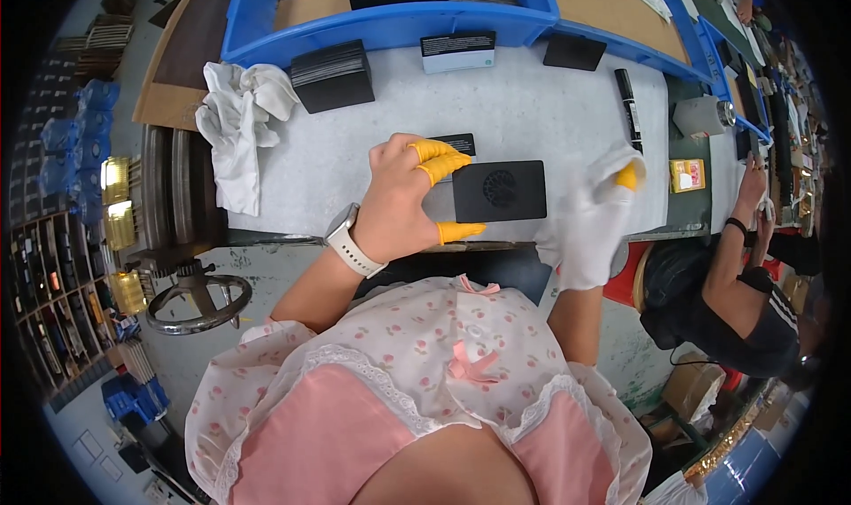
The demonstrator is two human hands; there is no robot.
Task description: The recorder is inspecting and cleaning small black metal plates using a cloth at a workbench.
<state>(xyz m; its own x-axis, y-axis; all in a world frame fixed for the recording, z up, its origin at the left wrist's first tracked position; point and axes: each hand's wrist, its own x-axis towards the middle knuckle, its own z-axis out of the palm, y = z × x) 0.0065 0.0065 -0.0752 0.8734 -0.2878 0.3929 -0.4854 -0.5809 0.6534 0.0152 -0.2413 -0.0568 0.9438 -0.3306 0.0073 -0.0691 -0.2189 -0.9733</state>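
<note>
My left hand [412, 190] grips a black card [499, 190] by its left edge, thumb below and fingers above, with yellow finger cots on the tips. A round dark emblem marks the card's face. Behind it, partly hidden, lies a second card with a black printed band [458, 142]. My right hand [592, 208] wears a white glove, with yellow showing at a fingertip. Motion blurs it just right of the card, so its fingers cannot be read. Farther back stand a thick stack of black cards [333, 77], a black-and-light-blue stack [457, 53] and a black card [574, 51].
Blue bins [390, 32] line the back, one holding rows of black cards. White cloth [238, 133] lies at left. A black marker [628, 106], a bottle [700, 116] and a small yellow box [687, 175] are at right. Another person [736, 301] works beyond, at right.
</note>
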